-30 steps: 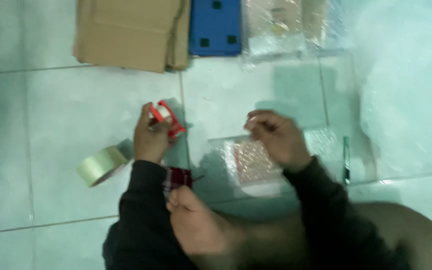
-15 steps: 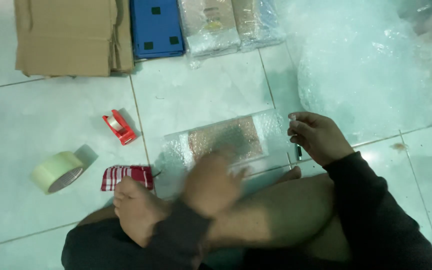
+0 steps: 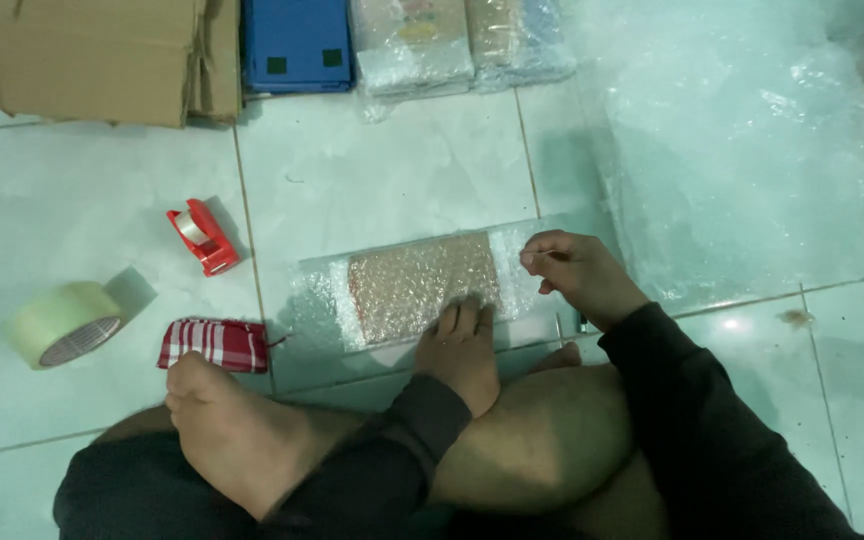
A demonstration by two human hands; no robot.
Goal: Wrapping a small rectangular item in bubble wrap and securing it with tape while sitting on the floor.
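Observation:
A flat brownish item wrapped in clear bubble wrap (image 3: 417,285) lies on the tiled floor in front of my crossed legs. My left hand (image 3: 462,350) rests flat on its near edge, fingers stretched out and pressing down. My right hand (image 3: 577,275) is at the right end of the parcel, thumb and fingers pinched on the loose bubble wrap flap there. A red tape dispenser (image 3: 202,237) stands on the floor to the left, apart from both hands.
A roll of clear tape (image 3: 60,322) and a red-and-white checked pouch (image 3: 214,343) lie at the left by my bare foot. Folded cardboard (image 3: 112,60), a blue box (image 3: 297,45) and wrapped packages (image 3: 462,40) line the far side. A large bubble wrap sheet (image 3: 752,150) spreads at the right.
My left hand has let go of the red tape dispenser, which now stands on the floor, and has come down flat on the wrapped item. My right hand stays at the wrap's right end.

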